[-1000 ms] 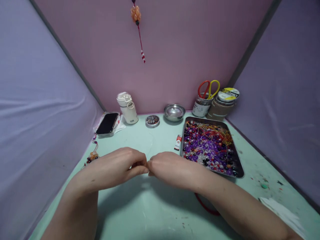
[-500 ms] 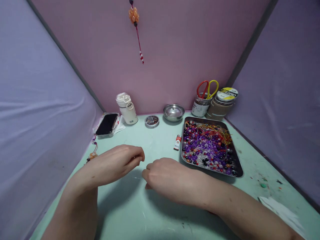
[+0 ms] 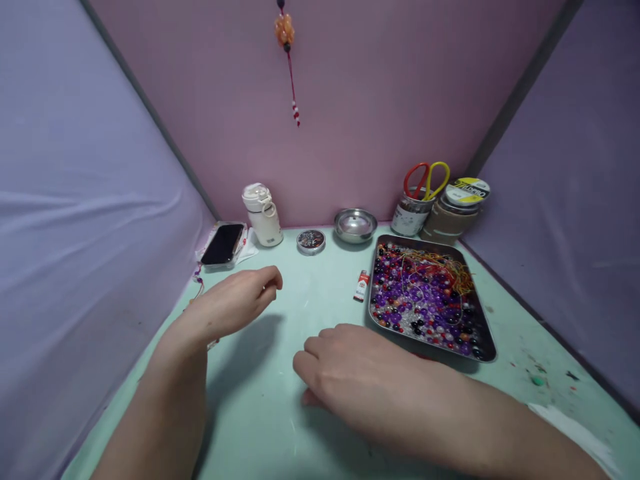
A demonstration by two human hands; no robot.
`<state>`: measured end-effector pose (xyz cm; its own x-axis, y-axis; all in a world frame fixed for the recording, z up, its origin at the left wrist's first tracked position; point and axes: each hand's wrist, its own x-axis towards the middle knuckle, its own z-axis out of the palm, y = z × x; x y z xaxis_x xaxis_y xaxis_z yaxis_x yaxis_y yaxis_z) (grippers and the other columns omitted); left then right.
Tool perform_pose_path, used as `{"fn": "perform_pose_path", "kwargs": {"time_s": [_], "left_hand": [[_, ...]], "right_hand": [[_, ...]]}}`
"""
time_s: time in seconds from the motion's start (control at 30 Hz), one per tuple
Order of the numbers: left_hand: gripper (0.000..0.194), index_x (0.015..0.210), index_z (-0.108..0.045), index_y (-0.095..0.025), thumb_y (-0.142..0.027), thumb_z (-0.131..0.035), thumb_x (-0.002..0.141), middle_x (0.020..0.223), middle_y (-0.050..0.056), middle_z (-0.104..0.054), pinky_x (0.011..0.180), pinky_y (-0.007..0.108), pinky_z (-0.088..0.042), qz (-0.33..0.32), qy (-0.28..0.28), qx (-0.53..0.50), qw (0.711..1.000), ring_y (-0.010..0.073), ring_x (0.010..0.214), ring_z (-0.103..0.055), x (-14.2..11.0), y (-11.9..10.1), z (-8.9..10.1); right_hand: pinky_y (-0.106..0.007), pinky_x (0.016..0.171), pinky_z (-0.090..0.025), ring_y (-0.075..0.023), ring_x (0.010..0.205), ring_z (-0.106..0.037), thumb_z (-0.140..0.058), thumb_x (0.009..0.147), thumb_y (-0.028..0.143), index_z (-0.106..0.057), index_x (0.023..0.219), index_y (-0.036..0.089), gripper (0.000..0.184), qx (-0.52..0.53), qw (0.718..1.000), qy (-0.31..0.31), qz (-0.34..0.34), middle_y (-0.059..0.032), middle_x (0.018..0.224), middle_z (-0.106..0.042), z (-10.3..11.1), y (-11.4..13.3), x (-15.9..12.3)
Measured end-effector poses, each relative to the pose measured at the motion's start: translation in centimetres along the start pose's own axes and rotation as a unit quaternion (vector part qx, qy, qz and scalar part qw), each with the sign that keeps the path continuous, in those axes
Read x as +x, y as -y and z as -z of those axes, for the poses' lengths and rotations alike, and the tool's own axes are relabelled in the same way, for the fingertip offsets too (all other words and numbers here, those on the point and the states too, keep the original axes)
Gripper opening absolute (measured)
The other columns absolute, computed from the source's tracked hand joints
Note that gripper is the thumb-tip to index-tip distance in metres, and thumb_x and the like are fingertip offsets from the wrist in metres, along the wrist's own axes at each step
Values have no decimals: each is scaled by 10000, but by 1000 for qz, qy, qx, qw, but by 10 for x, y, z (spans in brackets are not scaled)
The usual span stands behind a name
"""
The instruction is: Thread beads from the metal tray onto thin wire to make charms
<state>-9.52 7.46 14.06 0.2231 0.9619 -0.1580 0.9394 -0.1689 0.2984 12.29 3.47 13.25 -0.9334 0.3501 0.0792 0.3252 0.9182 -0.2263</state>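
My left hand is raised above the left-centre of the table, fingers bent and thumb drawn in close to them. Any small thing between those fingertips is too fine to make out. Lower and to the right, my right hand is curled with its back toward me, hiding its fingertips and whatever they may hold. The metal tray of purple, clear, black and red beads is the closest thing to my right hand. A beaded cord lies by the left wrist, partly covered by the arm.
Along the back stand a phone, a white bottle, a round tin, a steel bowl, scissors in a jar and a lidded jar. A lighter lies beside the tray. A beaded ornament hangs above.
My hands have moved apart: the left has risen toward the back of the table, and the right has come lower and nearer. The whole view has shifted slightly.
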Motion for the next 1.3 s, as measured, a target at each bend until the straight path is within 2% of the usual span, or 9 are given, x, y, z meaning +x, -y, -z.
{"fn": "perform_pose_path", "kwargs": {"time_s": [0.17,0.3,0.47,0.57,0.67,0.77,0.9,1.1,1.3], "left_hand": [[234,879,-576,-233,-291,-359,814,828,47,-651,554,271,-356,55,-15,43,997,193,682,-571,12,18,-3],[214,895,-558,-222,-293,-372,815,827,52,-645,595,280,-369,48,-24,42,998,198,711,-572,18,25,-8],[194,921,-551,-193,-263,-413,803,914,82,-648,665,300,-400,28,-40,-15,999,211,800,-582,40,22,-40],[259,1009,-539,-168,-300,-467,798,1038,123,-621,734,326,-430,40,-70,-74,994,231,878,-583,55,19,-68],[317,994,-557,-149,-378,-541,775,1052,143,-591,834,361,-428,21,-77,-86,993,274,990,-548,63,17,-91],[309,957,-585,-157,-395,-576,760,1064,137,-556,863,372,-426,2,-73,-86,994,290,1038,-510,67,18,-103],[134,808,-606,-173,-252,-498,804,999,118,-563,859,351,-417,-13,-73,-76,994,263,1003,-507,72,22,-109],[140,745,-568,-161,-185,-441,800,919,133,-599,771,353,-410,-13,-64,-61,996,249,896,-527,71,26,-100],[117,803,-497,-203,-242,-390,827,806,42,-649,632,288,-375,26,-76,-94,992,175,706,-538,46,39,-41]], "right_hand": [[-286,555,-330,-168,649,-543,-568,872,312,-564,822,191,131,11,998,-30,-58,-22,764,-636,16,-10,-16],[-255,562,-339,-145,638,-531,-496,908,320,-555,793,202,175,45,989,-50,-135,-16,750,-620,30,-26,-28],[-246,587,-388,-135,644,-547,-465,912,353,-599,861,213,201,68,966,-150,-200,-21,753,-637,45,-46,-33],[-247,568,-399,-133,619,-538,-481,899,401,-604,843,206,237,77,946,-213,-231,-17,714,-627,48,-56,-33],[-252,554,-409,-136,612,-534,-515,876,415,-607,835,202,236,112,922,-273,-252,-12,702,-618,47,-64,-34],[-263,567,-436,-143,635,-556,-562,846,398,-612,827,208,197,158,892,-330,-266,-14,730,-628,46,-69,-33],[-279,609,-477,-145,655,-587,-602,819,363,-610,784,212,155,233,842,-407,-266,-18,735,-639,48,-72,-30],[-238,580,-469,-108,610,-575,-614,823,324,-619,762,178,158,253,789,-481,-288,-24,713,-639,48,-81,-28],[-241,596,-480,-109,607,-579,-639,782,352,-612,747,181,177,280,778,-471,-307,-16,711,-644,46,-95,-30]]}}
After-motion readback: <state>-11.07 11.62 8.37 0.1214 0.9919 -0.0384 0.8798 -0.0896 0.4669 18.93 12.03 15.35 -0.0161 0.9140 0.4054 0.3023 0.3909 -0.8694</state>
